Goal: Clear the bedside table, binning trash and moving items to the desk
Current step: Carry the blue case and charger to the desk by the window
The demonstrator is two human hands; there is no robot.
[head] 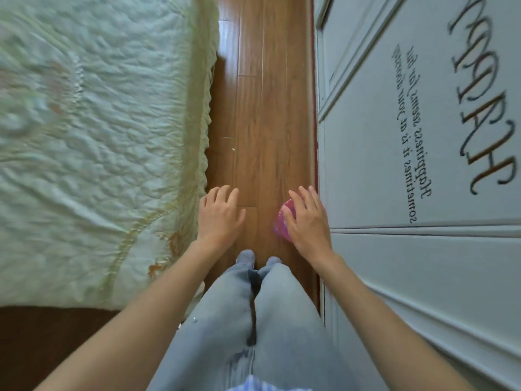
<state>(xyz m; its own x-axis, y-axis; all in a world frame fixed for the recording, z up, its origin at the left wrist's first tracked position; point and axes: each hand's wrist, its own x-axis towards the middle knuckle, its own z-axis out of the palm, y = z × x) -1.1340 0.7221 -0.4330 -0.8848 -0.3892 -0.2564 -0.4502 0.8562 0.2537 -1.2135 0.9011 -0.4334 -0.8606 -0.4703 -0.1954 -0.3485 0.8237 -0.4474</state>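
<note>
Right hand (307,218) grips a translucent pink cup (282,221).

Both arms bare, no sleeves showing. Light blue faded jeans (270,320), grey socks (245,256), and a bit of blue-and-white checked shirt hem (248,383) at the bottom edge.

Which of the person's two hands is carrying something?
The right hand, nearest the white panelled wall, grips a pink translucent object; the left hand, on the bed side, is open and empty.
</note>
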